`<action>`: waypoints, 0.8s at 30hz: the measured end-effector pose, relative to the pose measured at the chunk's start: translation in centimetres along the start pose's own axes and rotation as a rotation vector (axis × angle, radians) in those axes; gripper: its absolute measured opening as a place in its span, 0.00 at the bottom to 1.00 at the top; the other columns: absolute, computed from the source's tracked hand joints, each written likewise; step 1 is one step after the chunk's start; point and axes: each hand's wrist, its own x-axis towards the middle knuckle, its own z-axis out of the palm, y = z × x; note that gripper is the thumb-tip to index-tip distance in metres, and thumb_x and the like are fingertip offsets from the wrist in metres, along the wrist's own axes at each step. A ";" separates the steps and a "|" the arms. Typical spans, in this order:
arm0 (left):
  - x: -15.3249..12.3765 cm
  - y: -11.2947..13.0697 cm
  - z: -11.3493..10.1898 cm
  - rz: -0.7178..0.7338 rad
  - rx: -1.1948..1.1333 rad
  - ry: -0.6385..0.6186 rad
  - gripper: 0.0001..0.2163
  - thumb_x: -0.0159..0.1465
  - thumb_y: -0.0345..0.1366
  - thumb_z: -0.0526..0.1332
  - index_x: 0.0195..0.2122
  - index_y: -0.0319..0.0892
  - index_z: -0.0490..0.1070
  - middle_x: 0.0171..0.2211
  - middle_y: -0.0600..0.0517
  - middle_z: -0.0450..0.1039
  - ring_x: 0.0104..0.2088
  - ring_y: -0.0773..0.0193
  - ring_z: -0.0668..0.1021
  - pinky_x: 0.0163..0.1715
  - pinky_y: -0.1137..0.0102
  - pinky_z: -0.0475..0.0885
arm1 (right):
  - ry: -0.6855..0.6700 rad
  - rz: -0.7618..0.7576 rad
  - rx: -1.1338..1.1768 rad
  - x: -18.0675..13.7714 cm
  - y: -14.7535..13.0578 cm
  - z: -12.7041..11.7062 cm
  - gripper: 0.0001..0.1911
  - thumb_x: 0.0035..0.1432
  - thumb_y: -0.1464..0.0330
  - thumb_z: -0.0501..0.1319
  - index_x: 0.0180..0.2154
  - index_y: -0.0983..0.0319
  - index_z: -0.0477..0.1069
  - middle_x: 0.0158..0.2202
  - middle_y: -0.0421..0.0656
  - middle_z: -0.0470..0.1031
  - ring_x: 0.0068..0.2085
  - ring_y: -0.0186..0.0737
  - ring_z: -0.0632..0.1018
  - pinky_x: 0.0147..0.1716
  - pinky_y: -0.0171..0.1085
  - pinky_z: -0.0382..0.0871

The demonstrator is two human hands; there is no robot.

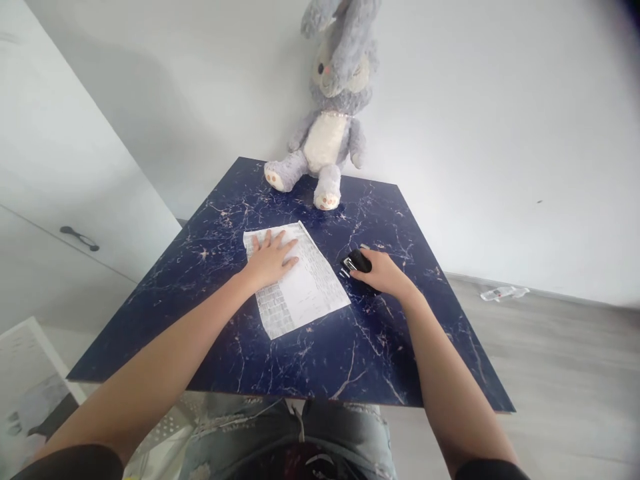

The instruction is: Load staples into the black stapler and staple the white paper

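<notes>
My left hand [271,259] lies flat with fingers spread on the upper part of a printed sheet of paper [307,287]. Whether there is more than one sheet I cannot tell. To the right of the paper, my right hand [383,272] is closed around a small black stapler [361,261] with a silver metal end, resting at the tabletop. Part of the stapler is hidden by my fingers. Small silver pieces, perhaps staples [345,273], lie just left of it, and another small light piece [365,247] sits above it.
A grey plush rabbit [325,140] sits at the back of the dark blue marbled table [320,373], against the wall. At left stands a white cabinet with a dark handle [79,237]. A clear plastic wrapper [505,293] lies on the floor at right.
</notes>
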 end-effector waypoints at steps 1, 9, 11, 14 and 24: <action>0.0 -0.1 0.0 -0.004 0.000 -0.003 0.29 0.74 0.55 0.47 0.73 0.52 0.54 0.76 0.46 0.42 0.73 0.31 0.43 0.66 0.33 0.40 | -0.037 -0.001 0.013 -0.1 -0.1 -0.1 0.09 0.55 0.63 0.64 0.32 0.60 0.66 0.30 0.41 0.74 0.31 0.40 0.73 0.32 0.38 0.60; 0.0 0.2 0.2 0.006 0.004 -0.009 0.30 0.74 0.54 0.46 0.74 0.51 0.53 0.76 0.46 0.41 0.74 0.32 0.42 0.67 0.33 0.39 | 0.075 0.089 0.103 0.0 -0.9 0.5 0.13 0.55 0.59 0.64 0.30 0.59 0.64 0.29 0.40 0.73 0.30 0.40 0.72 0.31 0.38 0.60; 0.0 0.2 0.1 0.001 0.003 -0.017 0.30 0.74 0.54 0.46 0.74 0.51 0.53 0.76 0.47 0.41 0.74 0.32 0.42 0.67 0.33 0.39 | 0.102 0.078 0.131 -0.2 -2.1 1.0 0.12 0.56 0.60 0.63 0.30 0.59 0.64 0.28 0.40 0.72 0.30 0.40 0.71 0.30 0.37 0.59; 0.0 0.2 0.0 -0.002 0.005 -0.024 0.30 0.74 0.55 0.45 0.74 0.52 0.52 0.76 0.48 0.40 0.74 0.32 0.41 0.67 0.33 0.39 | 0.083 -0.003 0.082 -0.7 -3.7 1.8 0.08 0.55 0.64 0.62 0.29 0.59 0.64 0.27 0.40 0.72 0.29 0.39 0.70 0.30 0.37 0.58; 0.1 0.1 0.3 -0.004 0.019 -0.016 0.30 0.74 0.55 0.45 0.74 0.52 0.53 0.76 0.48 0.41 0.74 0.33 0.42 0.68 0.35 0.39 | 0.113 0.141 0.026 -0.4 -1.5 1.7 0.05 0.52 0.66 0.62 0.31 0.59 0.67 0.28 0.42 0.74 0.30 0.41 0.73 0.30 0.37 0.60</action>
